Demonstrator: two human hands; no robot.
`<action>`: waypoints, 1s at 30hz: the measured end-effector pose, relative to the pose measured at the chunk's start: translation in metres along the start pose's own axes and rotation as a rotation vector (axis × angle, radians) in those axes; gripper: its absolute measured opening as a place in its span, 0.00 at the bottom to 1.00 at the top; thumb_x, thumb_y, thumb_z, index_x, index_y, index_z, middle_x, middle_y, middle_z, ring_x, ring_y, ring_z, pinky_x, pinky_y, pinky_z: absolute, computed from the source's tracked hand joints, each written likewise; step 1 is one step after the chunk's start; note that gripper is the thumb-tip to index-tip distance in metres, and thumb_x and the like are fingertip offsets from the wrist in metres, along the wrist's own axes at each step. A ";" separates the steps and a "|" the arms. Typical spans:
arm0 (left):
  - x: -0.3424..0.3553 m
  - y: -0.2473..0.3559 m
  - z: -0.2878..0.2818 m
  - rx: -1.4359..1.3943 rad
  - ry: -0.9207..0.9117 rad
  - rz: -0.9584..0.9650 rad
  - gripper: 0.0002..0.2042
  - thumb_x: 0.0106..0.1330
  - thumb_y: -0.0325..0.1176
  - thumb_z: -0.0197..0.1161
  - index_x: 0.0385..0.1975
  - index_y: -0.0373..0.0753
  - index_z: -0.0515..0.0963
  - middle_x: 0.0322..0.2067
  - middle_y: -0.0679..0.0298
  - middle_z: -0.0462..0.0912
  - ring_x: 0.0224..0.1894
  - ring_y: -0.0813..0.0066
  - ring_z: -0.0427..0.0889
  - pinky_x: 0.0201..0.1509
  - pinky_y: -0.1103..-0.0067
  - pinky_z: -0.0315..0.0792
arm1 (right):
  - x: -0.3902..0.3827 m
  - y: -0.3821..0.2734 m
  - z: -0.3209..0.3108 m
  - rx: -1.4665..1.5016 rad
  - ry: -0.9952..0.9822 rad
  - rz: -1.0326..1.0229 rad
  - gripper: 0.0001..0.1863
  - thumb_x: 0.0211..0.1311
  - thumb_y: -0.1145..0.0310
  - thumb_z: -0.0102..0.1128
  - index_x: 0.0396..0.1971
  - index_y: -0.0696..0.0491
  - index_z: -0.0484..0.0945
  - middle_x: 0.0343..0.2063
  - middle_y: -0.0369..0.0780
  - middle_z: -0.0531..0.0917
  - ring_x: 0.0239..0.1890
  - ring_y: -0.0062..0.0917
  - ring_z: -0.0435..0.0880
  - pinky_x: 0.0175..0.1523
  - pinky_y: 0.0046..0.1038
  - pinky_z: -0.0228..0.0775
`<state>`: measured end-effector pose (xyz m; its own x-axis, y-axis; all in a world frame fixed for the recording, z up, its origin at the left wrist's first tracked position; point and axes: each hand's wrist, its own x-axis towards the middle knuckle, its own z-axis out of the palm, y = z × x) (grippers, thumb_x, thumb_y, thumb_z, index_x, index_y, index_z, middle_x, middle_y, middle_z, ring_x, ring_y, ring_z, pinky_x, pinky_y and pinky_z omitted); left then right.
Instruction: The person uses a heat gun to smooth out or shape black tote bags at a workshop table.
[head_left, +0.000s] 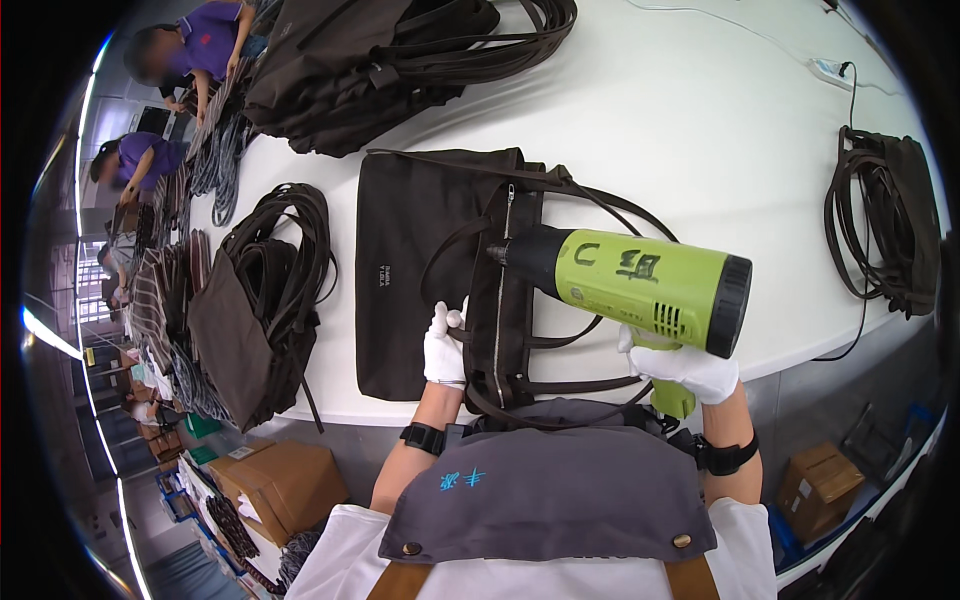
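A dark brown tote bag (400,220) lies flat on the white table in front of me, its zip running toward me and its straps trailing to the right. My left hand (445,348), in a white glove, is closed on the bag's near part, beside a strap and the zip; the fingertips are partly hidden. My right hand (692,368), also gloved, is wrapped round the handle of a green heat gun (625,278). The black nozzle points left, over the bag's zipped edge. Whether the nozzle touches the fabric, I cannot tell.
Stacked dark brown bags (350,80) stand at the far left, with another pile (255,320) nearer. One more bundle (895,220) sits at the right edge beside a black cord. A power strip (832,72) lies behind it. Co-workers (210,40) in purple work at left.
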<state>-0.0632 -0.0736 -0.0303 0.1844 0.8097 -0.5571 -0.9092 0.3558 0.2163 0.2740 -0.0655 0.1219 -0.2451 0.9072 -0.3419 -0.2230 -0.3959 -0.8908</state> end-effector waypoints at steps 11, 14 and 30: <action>0.000 -0.002 0.002 0.013 0.059 0.037 0.21 0.69 0.47 0.54 0.16 0.41 0.70 0.45 0.53 0.80 0.46 0.60 0.79 0.52 0.64 0.75 | 0.004 0.005 -0.009 -0.009 0.006 0.099 0.21 0.45 0.83 0.59 0.45 0.58 0.73 0.29 0.37 0.79 0.26 0.19 0.77 0.30 0.21 0.71; 0.000 -0.004 0.006 0.007 0.059 0.036 0.21 0.69 0.47 0.53 0.15 0.41 0.70 0.46 0.52 0.79 0.46 0.60 0.79 0.52 0.65 0.75 | -0.008 0.007 -0.008 -0.219 -0.027 -0.059 0.14 0.50 0.77 0.62 0.39 0.56 0.78 0.31 0.34 0.80 0.31 0.17 0.78 0.36 0.22 0.73; -0.001 -0.011 0.015 0.045 0.055 0.101 0.22 0.70 0.47 0.51 0.15 0.40 0.69 0.47 0.50 0.76 0.49 0.60 0.77 0.56 0.65 0.72 | 0.010 -0.003 0.003 -0.258 0.121 0.060 0.10 0.50 0.79 0.55 0.36 0.57 0.75 0.26 0.34 0.78 0.24 0.16 0.76 0.29 0.19 0.71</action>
<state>-0.0480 -0.0707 -0.0200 0.0704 0.8161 -0.5736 -0.9043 0.2949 0.3087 0.2690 -0.0562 0.1219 -0.1325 0.8998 -0.4157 0.0393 -0.4143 -0.9093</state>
